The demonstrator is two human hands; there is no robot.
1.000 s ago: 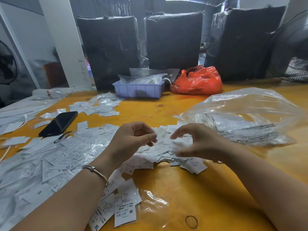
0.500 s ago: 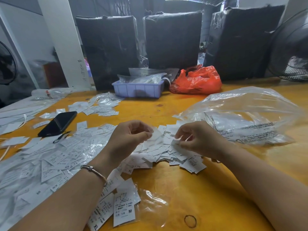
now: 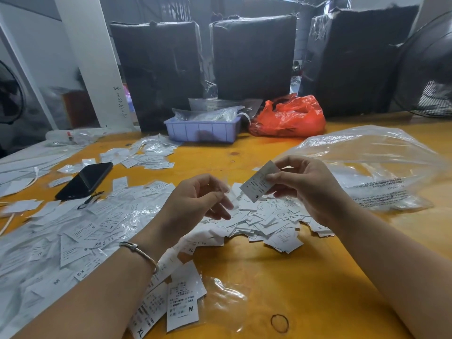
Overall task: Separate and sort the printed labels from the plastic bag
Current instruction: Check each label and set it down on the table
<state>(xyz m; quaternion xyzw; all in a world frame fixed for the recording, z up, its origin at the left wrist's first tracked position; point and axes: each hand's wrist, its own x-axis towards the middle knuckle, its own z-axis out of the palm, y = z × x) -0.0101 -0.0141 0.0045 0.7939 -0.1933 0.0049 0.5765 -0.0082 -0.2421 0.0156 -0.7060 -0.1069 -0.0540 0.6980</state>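
Observation:
My right hand (image 3: 310,189) pinches one white printed label (image 3: 259,184) marked S, held up above a loose pile of labels (image 3: 266,221) on the yellow table (image 3: 305,277). My left hand (image 3: 195,204) hovers just left of it with its fingers curled, and seems to pinch a faint clear plastic sleeve (image 3: 226,183). A large clear plastic bag (image 3: 367,162) lies behind my right hand. At the left spreads a wide heap of labels and clear film (image 3: 80,228). More labels, marked M and XL (image 3: 182,307), lie near my left forearm.
A black phone (image 3: 85,181) lies at the left. A blue tray (image 3: 203,130) and a red plastic bag (image 3: 288,117) stand at the back, before black wrapped boxes (image 3: 254,57). A rubber band (image 3: 279,323) lies at the front. A fan (image 3: 430,69) stands far right.
Both hands have risen from the pile. My right hand has lifted a single S label clear of the other labels, and my left hand has drawn away to the left.

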